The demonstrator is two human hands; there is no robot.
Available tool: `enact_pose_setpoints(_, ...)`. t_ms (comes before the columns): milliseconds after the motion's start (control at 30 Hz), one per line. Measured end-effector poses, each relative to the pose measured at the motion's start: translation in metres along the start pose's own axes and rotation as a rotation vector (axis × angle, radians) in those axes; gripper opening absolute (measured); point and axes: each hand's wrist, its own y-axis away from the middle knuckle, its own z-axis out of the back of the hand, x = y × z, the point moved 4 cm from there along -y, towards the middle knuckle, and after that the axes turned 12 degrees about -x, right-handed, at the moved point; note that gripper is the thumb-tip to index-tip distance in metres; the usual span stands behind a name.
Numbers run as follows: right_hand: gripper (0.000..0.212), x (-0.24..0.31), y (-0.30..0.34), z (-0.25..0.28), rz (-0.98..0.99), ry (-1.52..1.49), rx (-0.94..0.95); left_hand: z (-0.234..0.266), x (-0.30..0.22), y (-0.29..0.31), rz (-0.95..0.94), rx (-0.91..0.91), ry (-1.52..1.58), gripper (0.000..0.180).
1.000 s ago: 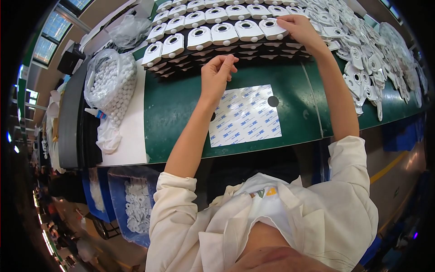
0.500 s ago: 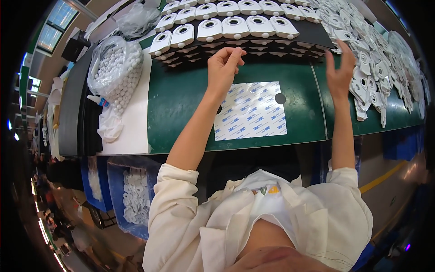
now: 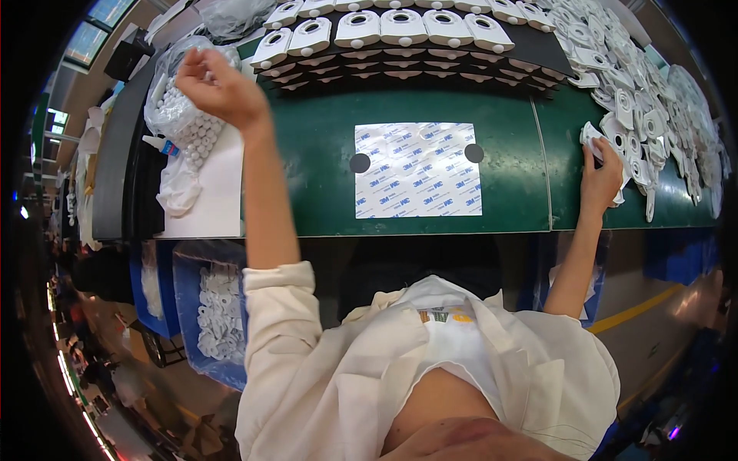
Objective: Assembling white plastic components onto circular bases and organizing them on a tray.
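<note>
My left hand (image 3: 223,88) is raised over the clear plastic bag of small white balls (image 3: 201,138), its fingers loosely bent and apart, with nothing visible in them. At the right, my right hand (image 3: 601,180) pinches a white plastic part (image 3: 590,134) at the edge of a heap of similar parts (image 3: 653,123). Between my arms, a white sheet with blue print (image 3: 417,173) lies on the green tabletop (image 3: 307,177). One dark round disc (image 3: 360,163) sits at its left edge, another dark disc (image 3: 474,154) at its right.
Stacked black trays (image 3: 538,52) at the back carry rows of white parts with round holes (image 3: 402,28). Left of the sheet are a small blue-labelled bottle (image 3: 161,145) and a white board (image 3: 223,207). Below the table edge stands a blue bin of white pieces (image 3: 184,307).
My left hand has moved left from the tray stack to the bag of balls. My right hand has come down and closed on a white plastic part.
</note>
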Motion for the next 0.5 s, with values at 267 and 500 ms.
enact_pose_setpoints(267,0.017,0.014,-0.012,0.018,-0.018,-0.202,-0.198,0.024,0.189,-0.144,-0.294,0.718,-0.932,0.046)
enact_pose_setpoints(500,0.013,0.023,0.005,0.006,-0.248,-0.652,-0.003,0.006,0.196,-0.107,-0.4,1.235,-1.311,0.041)
